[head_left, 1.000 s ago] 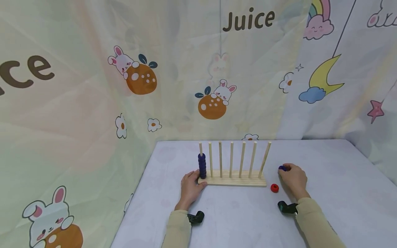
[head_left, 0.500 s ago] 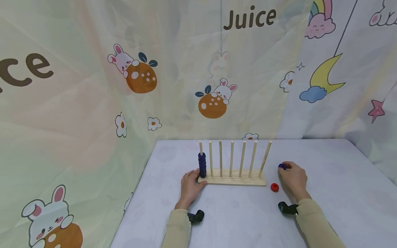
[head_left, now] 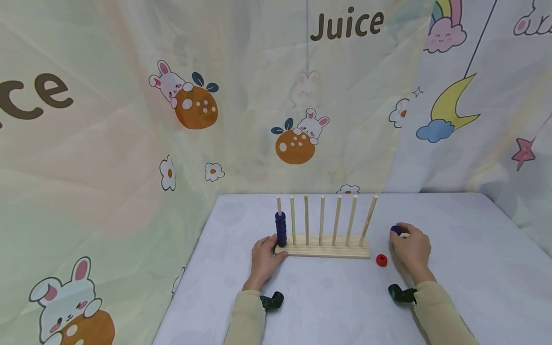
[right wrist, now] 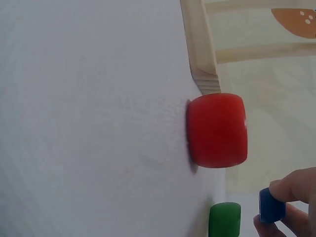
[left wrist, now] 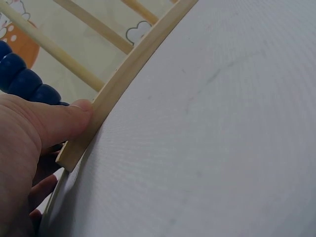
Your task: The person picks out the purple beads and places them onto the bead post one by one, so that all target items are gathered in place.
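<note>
A wooden peg rack (head_left: 327,251) stands on the table, its row of upright pegs rising from a flat base. Several dark blue beads (head_left: 281,229) are stacked on its leftmost peg. My left hand (head_left: 262,262) grips the left end of the base, thumb (left wrist: 74,118) against the front edge and fingers behind. To the right of the rack, my right hand (head_left: 412,250) pinches a single blue bead (right wrist: 271,205) between thumb and fingertips. Below that bead in the right wrist view sits a green bead (right wrist: 225,220), which the head view does not show.
A red bead (head_left: 381,260) lies on the white tablecloth (head_left: 327,306), between the rack's right end and my right hand. Behind the table hangs a printed cloth (head_left: 250,96) with rabbits and oranges. A dark wrist camera (head_left: 272,301) sits on my left wrist.
My right hand has shifted slightly right and away from me, carrying the blue bead. The left hand keeps its grip on the rack, and the red bead stays in place.
</note>
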Action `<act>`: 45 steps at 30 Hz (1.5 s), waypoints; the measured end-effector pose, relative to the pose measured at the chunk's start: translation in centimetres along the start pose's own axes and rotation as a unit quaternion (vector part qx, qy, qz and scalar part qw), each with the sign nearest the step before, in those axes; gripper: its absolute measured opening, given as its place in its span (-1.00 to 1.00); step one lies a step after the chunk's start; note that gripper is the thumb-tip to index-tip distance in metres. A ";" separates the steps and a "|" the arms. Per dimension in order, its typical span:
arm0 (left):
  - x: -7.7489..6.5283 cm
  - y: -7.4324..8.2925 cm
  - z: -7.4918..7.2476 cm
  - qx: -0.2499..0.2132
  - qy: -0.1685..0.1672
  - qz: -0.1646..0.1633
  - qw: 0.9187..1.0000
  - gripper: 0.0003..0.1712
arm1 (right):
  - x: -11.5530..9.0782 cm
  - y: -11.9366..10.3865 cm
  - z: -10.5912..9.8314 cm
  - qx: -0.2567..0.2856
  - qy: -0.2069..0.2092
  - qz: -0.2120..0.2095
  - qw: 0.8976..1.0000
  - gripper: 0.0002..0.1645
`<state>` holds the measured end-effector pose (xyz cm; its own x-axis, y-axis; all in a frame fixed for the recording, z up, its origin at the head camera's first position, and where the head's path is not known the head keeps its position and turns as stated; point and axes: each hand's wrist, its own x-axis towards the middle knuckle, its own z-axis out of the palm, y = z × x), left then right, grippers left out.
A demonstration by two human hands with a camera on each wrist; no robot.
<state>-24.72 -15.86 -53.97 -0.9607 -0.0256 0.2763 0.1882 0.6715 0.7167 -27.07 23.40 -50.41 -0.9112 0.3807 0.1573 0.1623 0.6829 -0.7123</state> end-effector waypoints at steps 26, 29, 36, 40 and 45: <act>0.0 -0.1 0.2 0.005 0.008 0.018 1.000 -0.32 | -2.8 -1.5 -1.2 0.007 -0.039 -0.058 0.998 -0.49; 0.0 -0.2 0.2 0.006 0.008 0.019 1.000 -0.32 | -3.2 -1.9 -1.3 0.013 -0.048 -0.067 0.996 -0.48; 0.0 -0.4 0.3 0.000 0.009 0.014 1.000 -0.31 | -4.5 -2.9 -1.3 0.030 -0.066 -0.091 0.993 -0.50; 0.1 -0.3 0.3 0.003 0.011 0.016 1.000 -0.31 | -5.1 -3.2 -1.0 0.029 -0.058 -0.112 0.992 -0.54; 0.2 -0.3 0.3 0.007 0.011 0.017 1.000 -0.32 | -5.9 -3.4 -0.2 0.030 -0.051 -0.118 0.991 -0.57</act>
<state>-24.99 -15.86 -54.36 -0.9491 -0.0190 0.3144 0.2174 0.6830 0.6973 -22.16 18.89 -48.78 -0.9552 0.1479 0.2565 -0.0794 0.7066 -0.7032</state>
